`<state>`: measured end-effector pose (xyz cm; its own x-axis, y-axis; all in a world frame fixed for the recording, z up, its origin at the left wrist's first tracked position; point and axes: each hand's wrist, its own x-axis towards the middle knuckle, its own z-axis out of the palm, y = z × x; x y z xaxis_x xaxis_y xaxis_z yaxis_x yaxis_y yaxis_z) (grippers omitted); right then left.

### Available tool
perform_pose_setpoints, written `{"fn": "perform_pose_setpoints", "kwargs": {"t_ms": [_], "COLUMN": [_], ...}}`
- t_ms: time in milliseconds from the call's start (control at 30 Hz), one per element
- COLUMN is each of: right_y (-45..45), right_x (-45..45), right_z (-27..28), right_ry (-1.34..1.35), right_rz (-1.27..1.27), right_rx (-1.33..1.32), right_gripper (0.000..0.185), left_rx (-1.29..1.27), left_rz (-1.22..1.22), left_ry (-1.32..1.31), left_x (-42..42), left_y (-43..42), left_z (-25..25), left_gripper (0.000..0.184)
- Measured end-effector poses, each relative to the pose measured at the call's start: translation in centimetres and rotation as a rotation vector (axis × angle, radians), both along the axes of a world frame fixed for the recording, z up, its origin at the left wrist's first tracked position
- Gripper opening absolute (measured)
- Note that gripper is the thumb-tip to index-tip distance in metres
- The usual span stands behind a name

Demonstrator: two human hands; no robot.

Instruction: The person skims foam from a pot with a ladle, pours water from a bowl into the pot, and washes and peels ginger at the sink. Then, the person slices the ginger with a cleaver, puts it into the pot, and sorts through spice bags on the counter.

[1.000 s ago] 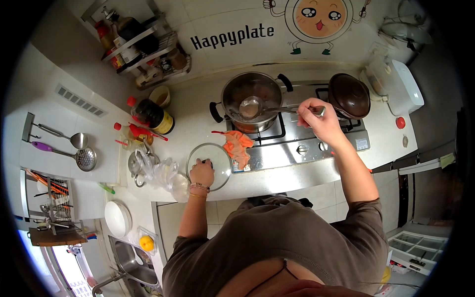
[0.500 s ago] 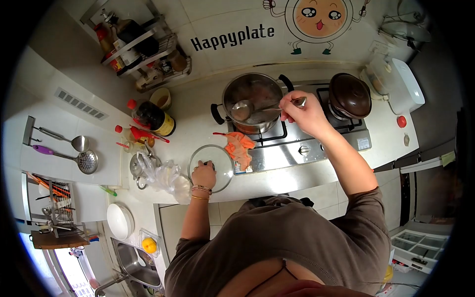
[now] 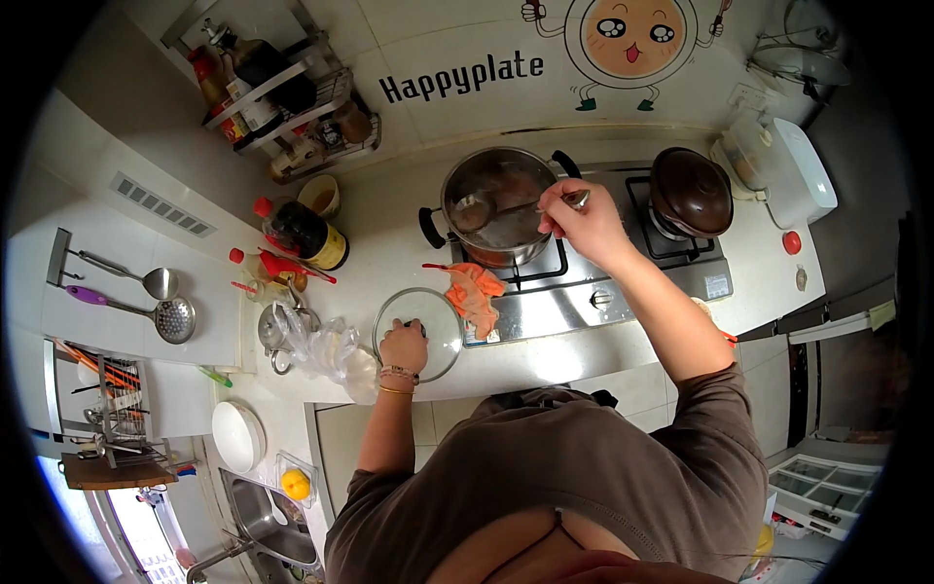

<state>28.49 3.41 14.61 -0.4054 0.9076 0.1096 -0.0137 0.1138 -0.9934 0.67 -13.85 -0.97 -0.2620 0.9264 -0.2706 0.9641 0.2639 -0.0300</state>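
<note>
My right hand (image 3: 582, 220) is closed round the handle of a metal ladle (image 3: 474, 211), whose bowl is inside the steel pot (image 3: 499, 255) on the left burner. Steam blurs the liquid in the pot. On the counter, my left hand (image 3: 403, 347) grips the dark knob of a round glass lid (image 3: 444, 331), which lies flat. Between lid and stove is a crumpled orange cloth (image 3: 474, 294).
A brown lidded pot (image 3: 692, 192) stands on the right burner. Left of the lid are plastic bags (image 3: 331, 352), a metal kettle (image 3: 275, 326) and a dark sauce bottle (image 3: 309, 234). The sink (image 3: 263, 521) is at lower left.
My right hand has moved left and slightly down with the ladle, whose bowl has gone lower and further left in the pot. My left hand stays on the lid.
</note>
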Motion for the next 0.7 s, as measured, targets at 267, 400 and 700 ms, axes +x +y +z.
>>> {"fn": "perform_pose_setpoints", "kwargs": {"t_ms": [267, 400, 700], "right_y": [-0.4, -1.1, -1.5], "right_x": [0.3, 1.6, 6.6], "right_z": [-0.9, -1.0, 2.5], "right_ry": [0.09, 0.101, 0.094], "right_rz": [-0.115, -0.148, -0.163], "right_rx": [-0.045, -0.002, 0.164], "right_gripper": [0.015, 0.014, 0.012], "left_rx": [-0.002, -0.015, 0.39], "left_rz": [0.015, 0.044, 0.084], "left_ry": [-0.004, -0.034, -0.085], "left_x": [0.0, 0.5, 4.0], "left_y": [0.0, -0.3, -3.5], "left_z": [-0.3, 0.2, 0.2], "left_gripper": [0.033, 0.04, 0.054]}}
